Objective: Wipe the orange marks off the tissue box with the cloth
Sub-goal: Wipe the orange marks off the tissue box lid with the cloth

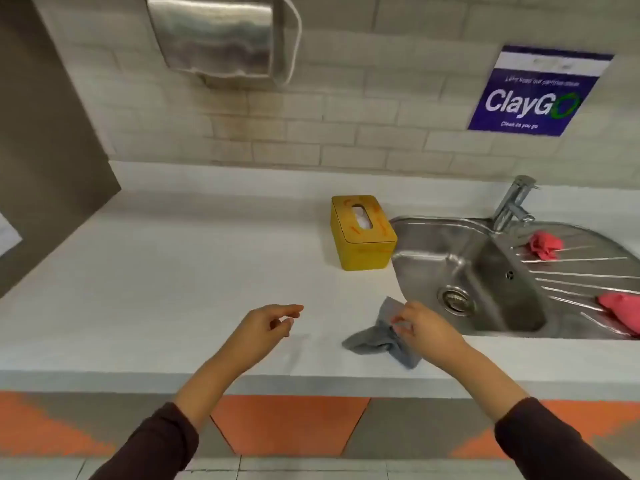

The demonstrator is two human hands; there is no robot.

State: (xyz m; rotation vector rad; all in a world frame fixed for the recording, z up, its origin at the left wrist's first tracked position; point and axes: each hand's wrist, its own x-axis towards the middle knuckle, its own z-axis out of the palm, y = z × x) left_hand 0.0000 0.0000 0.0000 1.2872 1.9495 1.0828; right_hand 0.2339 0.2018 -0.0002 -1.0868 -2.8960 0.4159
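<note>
A white countertop (173, 271) carries a steel sink (485, 265) and, just left of it, the yellow tissue box (362, 233) streaked orange. Nearer, the right hand (420, 327) pinches a grey cloth (377, 337); the left hand (266, 323) hovers loosely open, empty.

Crumpled pink cloth (621, 311) cut off at right edge; small print on blue ClayGo wall sign (536, 93) too blurred to read.
</note>
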